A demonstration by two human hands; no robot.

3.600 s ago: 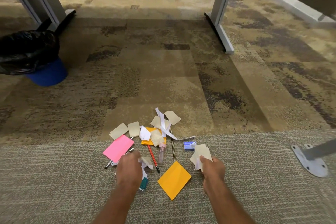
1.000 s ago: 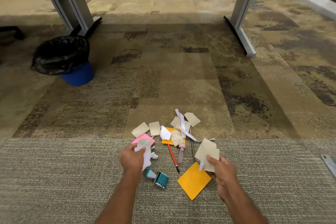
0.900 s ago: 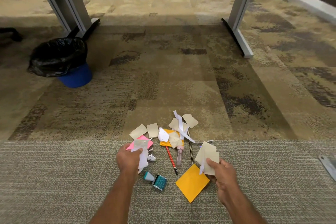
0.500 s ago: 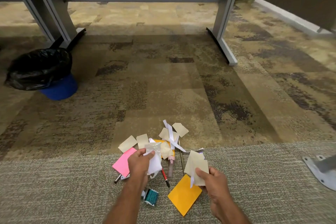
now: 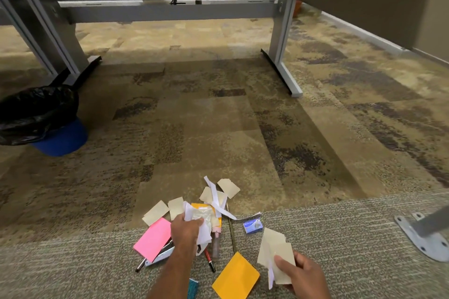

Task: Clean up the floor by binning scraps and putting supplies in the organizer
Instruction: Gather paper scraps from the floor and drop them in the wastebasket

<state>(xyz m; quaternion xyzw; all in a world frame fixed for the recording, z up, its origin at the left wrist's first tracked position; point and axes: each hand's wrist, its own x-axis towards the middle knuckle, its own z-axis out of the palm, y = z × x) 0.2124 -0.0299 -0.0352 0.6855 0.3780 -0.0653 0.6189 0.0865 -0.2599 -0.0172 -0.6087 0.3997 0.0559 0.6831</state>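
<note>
Reaching farther up the pile now, the left hand [image 5: 185, 230] clutches white scraps [image 5: 200, 221] while the right hand [image 5: 300, 274] pinches tan papers [image 5: 274, 252], so squeeze tight walking to the bin [image 5: 36, 116].

A wide stretch of mottled brown carpet floor [image 5: 218, 128] lies bare between the heap of beige and white paper scraps [image 5: 218, 196] and the blue bin lined with a black plastic bag [image 5: 38, 119], so the way leftward to the bin stands open. Beyond it, the grey metal desk legs [image 5: 284, 39] and their floor-level feet bar the far side. A grey bolted metal foot plate [image 5: 420, 238] sits at the right. Near the scraps the floor is crowded: a pink sticky-note pad [image 5: 153, 240], an orange paper square [image 5: 235, 279], a red pen [image 5: 210, 260] and a small blue-and-white box [image 5: 252, 225] lie close together.
</note>
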